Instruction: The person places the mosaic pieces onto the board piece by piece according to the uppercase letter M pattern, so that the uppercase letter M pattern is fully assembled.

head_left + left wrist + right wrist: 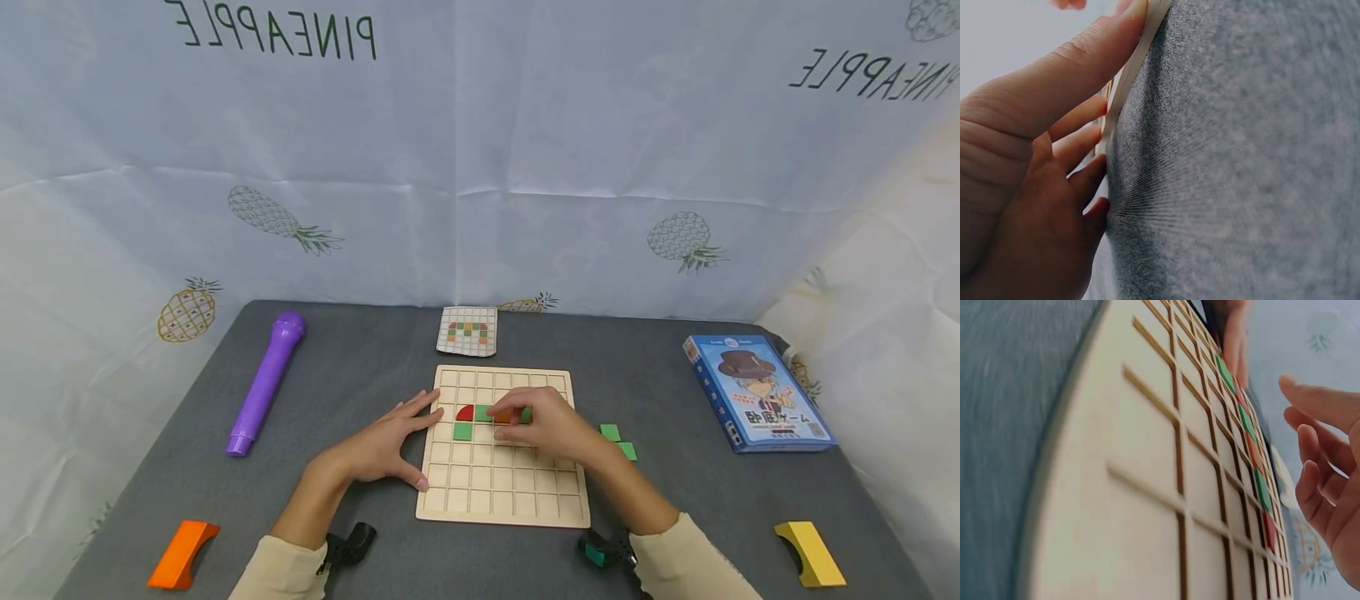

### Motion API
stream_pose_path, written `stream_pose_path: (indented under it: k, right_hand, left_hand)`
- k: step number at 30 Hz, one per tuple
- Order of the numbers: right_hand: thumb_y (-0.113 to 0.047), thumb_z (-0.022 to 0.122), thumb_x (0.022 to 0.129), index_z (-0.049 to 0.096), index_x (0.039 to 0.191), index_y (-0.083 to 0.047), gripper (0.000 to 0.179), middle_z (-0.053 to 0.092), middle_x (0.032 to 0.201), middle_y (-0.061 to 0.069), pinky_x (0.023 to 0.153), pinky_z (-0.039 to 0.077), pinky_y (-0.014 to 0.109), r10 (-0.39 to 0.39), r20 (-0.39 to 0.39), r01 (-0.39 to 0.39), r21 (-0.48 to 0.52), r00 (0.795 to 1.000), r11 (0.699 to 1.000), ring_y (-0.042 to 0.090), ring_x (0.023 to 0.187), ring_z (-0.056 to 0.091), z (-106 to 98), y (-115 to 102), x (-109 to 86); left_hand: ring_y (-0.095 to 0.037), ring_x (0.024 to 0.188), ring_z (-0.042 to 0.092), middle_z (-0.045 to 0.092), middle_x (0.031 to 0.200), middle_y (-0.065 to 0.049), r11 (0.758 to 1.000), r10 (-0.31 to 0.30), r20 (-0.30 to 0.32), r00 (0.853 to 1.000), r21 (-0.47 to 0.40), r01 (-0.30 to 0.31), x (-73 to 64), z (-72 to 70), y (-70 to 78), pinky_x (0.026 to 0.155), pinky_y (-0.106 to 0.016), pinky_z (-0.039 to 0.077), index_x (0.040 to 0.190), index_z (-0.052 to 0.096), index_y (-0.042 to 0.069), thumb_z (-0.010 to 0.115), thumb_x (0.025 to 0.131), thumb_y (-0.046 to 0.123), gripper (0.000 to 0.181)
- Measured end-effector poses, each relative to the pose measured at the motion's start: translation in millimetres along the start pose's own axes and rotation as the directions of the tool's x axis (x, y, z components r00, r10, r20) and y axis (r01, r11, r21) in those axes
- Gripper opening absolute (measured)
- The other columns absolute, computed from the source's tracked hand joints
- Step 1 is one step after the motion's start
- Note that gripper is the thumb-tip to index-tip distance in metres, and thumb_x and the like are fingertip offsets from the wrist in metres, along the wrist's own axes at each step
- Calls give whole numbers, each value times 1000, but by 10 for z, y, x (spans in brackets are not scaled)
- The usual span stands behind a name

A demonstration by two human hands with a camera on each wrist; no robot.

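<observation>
A light wooden grid board [487, 500] lies flat on the dark table. My left hand [378, 442] is spread at its left side, fingertips over the upper left edge and thumb at the lower left. Over the upper middle of the board is my right hand [551, 425], fingers loosely bent; the right wrist view shows nothing between them. Close under its fingertips is an orange tile [501, 417]. On the board's left sit a rounded red tile [465, 413], a green tile [483, 412] beside it and another green tile [462, 431] below. The right wrist view shows another red tile [1269, 531].
Loose green tiles [627, 451] lie right of the board. Behind it is a small pattern card [467, 332]. A purple microphone-shaped stick [266, 383] and an orange arch block [180, 557] are on the left; a blue game box [761, 392] and a yellow arch block [813, 554] on the right.
</observation>
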State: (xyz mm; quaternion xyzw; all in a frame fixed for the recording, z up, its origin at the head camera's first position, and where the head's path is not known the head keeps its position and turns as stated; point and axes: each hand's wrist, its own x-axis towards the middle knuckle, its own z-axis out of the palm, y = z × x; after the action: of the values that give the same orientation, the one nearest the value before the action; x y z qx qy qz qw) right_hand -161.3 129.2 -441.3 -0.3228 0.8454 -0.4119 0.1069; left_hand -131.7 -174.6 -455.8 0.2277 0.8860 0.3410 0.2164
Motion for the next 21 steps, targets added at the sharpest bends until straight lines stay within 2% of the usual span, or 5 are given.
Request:
stream_pose_path:
  k: [6,14,21]
  right_hand:
    - [-23,82,87,78,114,-14,29,77,103,3,60,49,20,-4,-24,2,-54,1000,999,4,74,57,-210,114,-147]
    - [-24,81,87,77,116,-14,31,77,114,1,70,54,24,-4,-65,-1,-84,998,996,21,90,64,-496,220,-442]
    - [-23,82,86,77,116,-14,32,76,116,-2,75,55,25,-15,-131,-5,-146,991,989,21,96,63,-680,306,-699]
  left_hand:
    - [-40,161,8,13,174,-9,1000,17,-4,1000,8,-17,-4,-6,6,125,-69,11,157,37,4,93,69,35,109]
    - [-41,161,8,13,174,-10,1000,23,-2,1000,19,-23,-11,-4,10,125,-69,11,157,36,3,92,70,36,109]
    - [-41,161,8,13,174,-10,1000,15,-2,1000,8,-15,-15,-3,15,125,-70,12,157,36,3,92,70,35,109]
